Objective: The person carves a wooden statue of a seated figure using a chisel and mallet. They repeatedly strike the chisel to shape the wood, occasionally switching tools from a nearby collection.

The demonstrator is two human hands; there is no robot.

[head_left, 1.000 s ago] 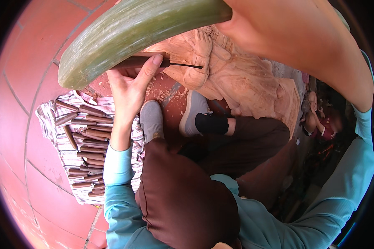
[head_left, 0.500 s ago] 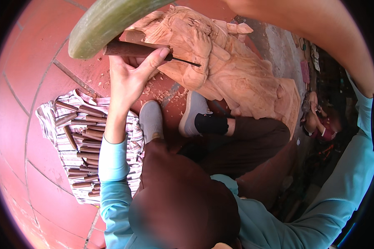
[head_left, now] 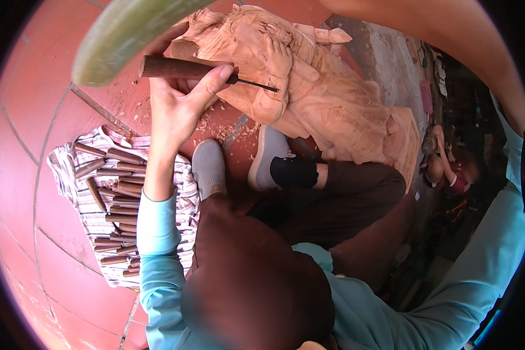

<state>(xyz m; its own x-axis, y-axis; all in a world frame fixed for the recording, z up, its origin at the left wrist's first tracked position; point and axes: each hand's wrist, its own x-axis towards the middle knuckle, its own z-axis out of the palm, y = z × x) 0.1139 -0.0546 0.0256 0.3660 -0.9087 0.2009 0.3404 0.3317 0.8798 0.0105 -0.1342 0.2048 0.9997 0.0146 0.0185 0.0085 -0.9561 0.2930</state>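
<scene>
My left hand (head_left: 178,111) is closed round the dark wooden handle of a carving chisel (head_left: 184,69). Its thin dark blade points right, the tip at the carved arm of a pale wooden figure (head_left: 326,116) lying on the floor. Across the upper left, close to the camera, hangs a long, rounded, green club-like object (head_left: 122,35), blurred; its other end is cut off by the top edge. My right forearm (head_left: 443,41) arches over the top right, but the hand itself is outside the picture, so its grip is hidden.
Several dark-handled tools (head_left: 122,186) lie on a striped cloth (head_left: 93,219) at my left. Wood shavings (head_left: 219,125) litter the red tiles near my grey shoes (head_left: 209,169). Beyond the figure's base, another person (head_left: 449,166) sits at the right.
The green club-like object has swung left and up, away from the chisel handle. The chisel and my left hand stay nearly in place, with a slight leftward shift of the whole picture.
</scene>
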